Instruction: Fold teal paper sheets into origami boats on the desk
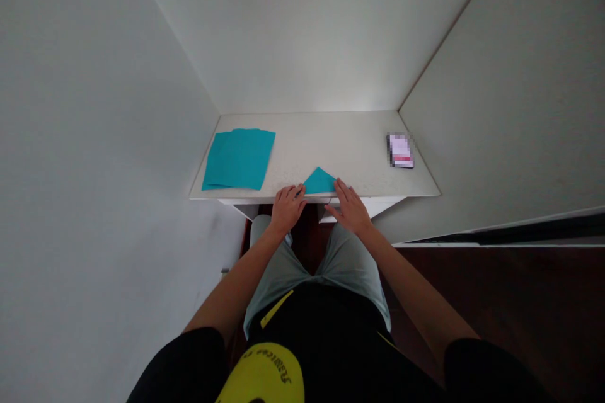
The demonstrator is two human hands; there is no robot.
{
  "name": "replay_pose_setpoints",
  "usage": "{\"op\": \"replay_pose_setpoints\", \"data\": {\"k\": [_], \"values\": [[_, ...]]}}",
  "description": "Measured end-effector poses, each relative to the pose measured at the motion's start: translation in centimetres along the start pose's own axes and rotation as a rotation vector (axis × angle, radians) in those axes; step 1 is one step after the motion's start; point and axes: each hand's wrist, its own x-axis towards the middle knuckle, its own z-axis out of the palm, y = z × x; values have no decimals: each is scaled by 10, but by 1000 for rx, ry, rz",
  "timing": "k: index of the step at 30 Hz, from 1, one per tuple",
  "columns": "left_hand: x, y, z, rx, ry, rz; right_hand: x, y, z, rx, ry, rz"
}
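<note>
A small teal paper folded into a triangle [319, 182] lies at the front edge of the white desk [331, 141]. My left hand [287, 207] rests at the triangle's left corner, fingers bent with the tips pressing on the paper's edge. At the triangle's right corner lies my right hand [350, 206], fingers stretched out flat with the tips touching the paper. Neither hand lifts the paper.
A stack of flat teal paper sheets [239, 158] lies on the desk's left side. A phone [401, 150] sits near the right edge. White walls close in the desk on the left, back and right. My legs are under the front edge.
</note>
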Motion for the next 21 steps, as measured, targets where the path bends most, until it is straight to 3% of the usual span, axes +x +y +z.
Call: {"op": "replay_pose_setpoints", "data": {"k": [10,17,21], "values": [[15,-9,-16,-165,12,-58,4,14,-27,-39,78,191],[20,-4,-17,-451,59,-103,18,17,-32,540,199,356],[21,4,-19,-577,67,-128,32,7,-43,596,279,439]]}}
